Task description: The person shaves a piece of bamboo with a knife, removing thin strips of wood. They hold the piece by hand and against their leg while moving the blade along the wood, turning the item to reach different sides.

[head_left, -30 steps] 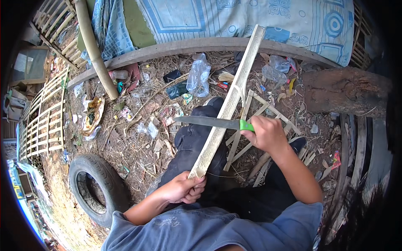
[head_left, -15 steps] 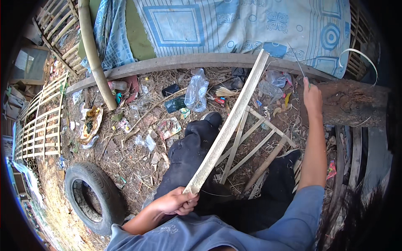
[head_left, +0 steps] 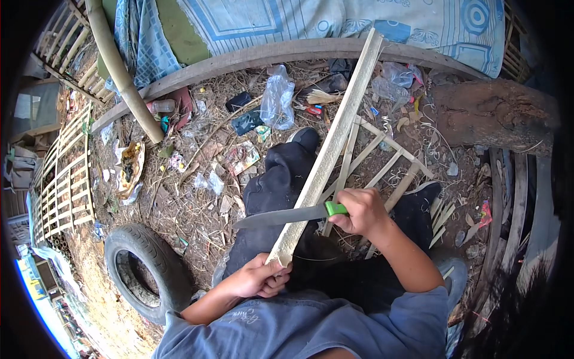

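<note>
Pale wooden strip (head_left: 332, 151), a single length, slants through the middle of the view, its lower end in the left hand (head_left: 263, 279) and its upper end overlapping one blue-and-white patterned cloth (head_left: 323, 15). From the left, two slatted lattice panels (head_left: 67, 173) can be made out, one above the other. One black tyre (head_left: 173, 266) rests on the ground at lower left, and one bamboo pole (head_left: 119, 72) slants at upper left. Between pole and tyre lies one torn wrapper (head_left: 130, 170) with dark brown matter on it. One clear bottle (head_left: 162, 106) lies just right of the pole's foot. Nearer the middle are two dark packets (head_left: 246, 121), and just right of them one crumpled clear bag (head_left: 277, 99).

The left hand is closed round the strip, thumb on top, fingers curled beneath. One knife (head_left: 281, 217) crosses over the strip just above that hand, blade pointing left; whether its edge bites the wood, I cannot tell. The right hand (head_left: 363, 212) makes a fist round the green handle. Two dark shoes (head_left: 306, 139) show, one on each side of the strip. Right of the strip lies one frame of slats (head_left: 391, 143), its bars too overlapped to count. Far right are one thick log (head_left: 490, 113) and, below it, several long boards (head_left: 513, 209).
</note>
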Available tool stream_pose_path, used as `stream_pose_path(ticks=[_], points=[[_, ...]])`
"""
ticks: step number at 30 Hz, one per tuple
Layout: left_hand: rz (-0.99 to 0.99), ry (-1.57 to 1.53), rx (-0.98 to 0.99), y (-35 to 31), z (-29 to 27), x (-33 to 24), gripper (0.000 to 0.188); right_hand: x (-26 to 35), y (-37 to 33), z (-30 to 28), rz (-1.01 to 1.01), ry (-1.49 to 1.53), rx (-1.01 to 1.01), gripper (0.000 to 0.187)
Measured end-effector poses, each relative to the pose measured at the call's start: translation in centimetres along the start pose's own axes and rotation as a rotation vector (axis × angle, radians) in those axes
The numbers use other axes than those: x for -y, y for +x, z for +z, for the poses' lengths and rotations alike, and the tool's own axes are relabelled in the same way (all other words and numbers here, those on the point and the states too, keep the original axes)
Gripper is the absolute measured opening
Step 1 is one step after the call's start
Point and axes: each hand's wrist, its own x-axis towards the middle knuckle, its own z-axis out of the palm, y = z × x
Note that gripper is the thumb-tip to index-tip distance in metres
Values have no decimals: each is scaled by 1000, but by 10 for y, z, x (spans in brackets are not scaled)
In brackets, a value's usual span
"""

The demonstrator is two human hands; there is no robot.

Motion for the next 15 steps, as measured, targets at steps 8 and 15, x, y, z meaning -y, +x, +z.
stream_pose_path(ticks=[8,15], points=[[87,252,-161,-2,2,19,31,-133,46,-73,752,-254,-501,62],[103,51,-37,-4,-1,2,32,-64,23,-64,436,84,-478,53]])
